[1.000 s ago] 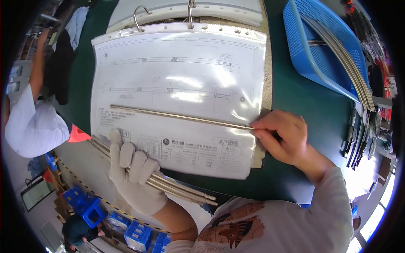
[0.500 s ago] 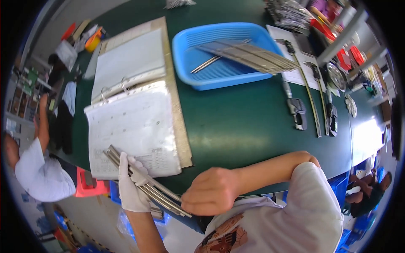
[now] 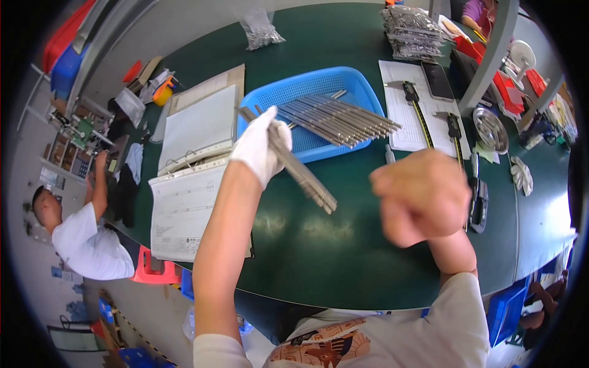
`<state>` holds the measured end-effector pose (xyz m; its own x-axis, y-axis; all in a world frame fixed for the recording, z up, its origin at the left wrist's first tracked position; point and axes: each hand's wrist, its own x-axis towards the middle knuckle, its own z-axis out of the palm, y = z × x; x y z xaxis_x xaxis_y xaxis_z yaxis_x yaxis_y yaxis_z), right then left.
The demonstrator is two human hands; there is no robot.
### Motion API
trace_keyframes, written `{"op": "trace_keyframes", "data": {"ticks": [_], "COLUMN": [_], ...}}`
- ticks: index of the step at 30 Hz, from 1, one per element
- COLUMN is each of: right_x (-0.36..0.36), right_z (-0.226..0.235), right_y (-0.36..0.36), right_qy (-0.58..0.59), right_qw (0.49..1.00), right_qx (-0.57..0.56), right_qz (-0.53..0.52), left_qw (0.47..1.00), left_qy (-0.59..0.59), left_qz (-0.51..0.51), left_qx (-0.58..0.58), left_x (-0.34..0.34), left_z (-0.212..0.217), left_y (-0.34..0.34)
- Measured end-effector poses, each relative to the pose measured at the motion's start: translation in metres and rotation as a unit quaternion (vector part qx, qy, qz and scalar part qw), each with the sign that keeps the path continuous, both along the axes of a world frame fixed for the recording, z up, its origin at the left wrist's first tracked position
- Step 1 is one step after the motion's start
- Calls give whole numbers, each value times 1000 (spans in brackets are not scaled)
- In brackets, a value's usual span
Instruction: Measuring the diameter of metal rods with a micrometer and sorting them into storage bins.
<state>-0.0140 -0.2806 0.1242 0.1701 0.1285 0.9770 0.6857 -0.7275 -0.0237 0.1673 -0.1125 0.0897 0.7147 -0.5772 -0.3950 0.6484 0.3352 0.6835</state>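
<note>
My left hand (image 3: 262,146), in a white glove, is raised over the green table (image 3: 343,245) and grips a bundle of thin metal rods (image 3: 300,170) that slants down to the right. It hovers at the left rim of a blue plastic basket (image 3: 307,92) holding several more metal rods (image 3: 337,119). My bare right hand (image 3: 423,196) is a closed fist, lifted near the camera at right; nothing shows in it.
An open ring binder with sheets (image 3: 196,165) lies left of the basket. Calipers on paper (image 3: 423,113), a phone, a metal dish (image 3: 489,126) and gloves sit at right. Bagged parts (image 3: 411,27) are at the back. A person in white (image 3: 80,236) crouches at left.
My gloved left hand lifted the rod bundle from the table's near edge up to the basket. My right hand rose into a fist. The view swung right from the binder.
</note>
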Motion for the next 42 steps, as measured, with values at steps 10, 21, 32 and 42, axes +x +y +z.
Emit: {"op": "trace_keyframes", "data": {"ticks": [10, 21, 32, 42], "right_x": [-14, 6, 8, 36], "right_z": [25, 22, 20, -55], "right_y": [-67, -76, -72, 17], "right_qy": [-30, 11, 67, 386], "right_qw": [954, 946, 959, 721], "right_qx": [297, 324, 273, 510], "right_qz": [16, -24, -35, 265], "left_qw": [946, 980, 988, 973], "left_qy": [51, 23, 73, -160], "left_qz": [202, 75, 99, 151], "left_qx": [248, 184, 91, -77], "left_x": [42, 33, 26, -18], "left_z": [-48, -55, -44, 29], "left_y": [-74, -86, -74, -38]}}
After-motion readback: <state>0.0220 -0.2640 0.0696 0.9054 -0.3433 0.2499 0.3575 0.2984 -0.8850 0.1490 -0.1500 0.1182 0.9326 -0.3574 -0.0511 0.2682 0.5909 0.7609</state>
